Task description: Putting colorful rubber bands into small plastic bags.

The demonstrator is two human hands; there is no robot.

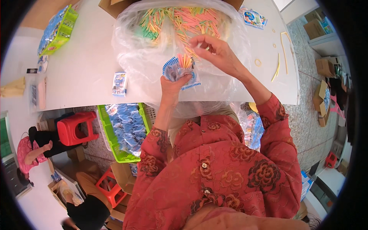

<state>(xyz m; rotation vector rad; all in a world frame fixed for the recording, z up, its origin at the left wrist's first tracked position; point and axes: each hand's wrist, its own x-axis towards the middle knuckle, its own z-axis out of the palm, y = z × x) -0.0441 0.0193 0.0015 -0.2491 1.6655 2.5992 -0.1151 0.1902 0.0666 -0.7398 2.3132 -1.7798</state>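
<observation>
The left hand [173, 85] pinched a packet [171, 69] of sticks [185, 61]; right of the packet, the right hand [217, 54] had fingers loosely parted.

Sticks [203, 19] in bag [129, 51] on table [76, 76], packet [119, 84] left of bag, basket [64, 35] farther left

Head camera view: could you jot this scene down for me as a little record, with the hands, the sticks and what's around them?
Left hand: holds an opened blue-and-white packet
Packet contents: pink and yellow sticks poking out of its top
Right hand: near the loose sticks, fingers bent; whether it holds any is unclear
Loose sticks: pink, green and yellow, heaped on clear plastic
Surface: white table
Left on table: small packet, lying flat
Beside the person: green crate of blue packets; red stool
</observation>
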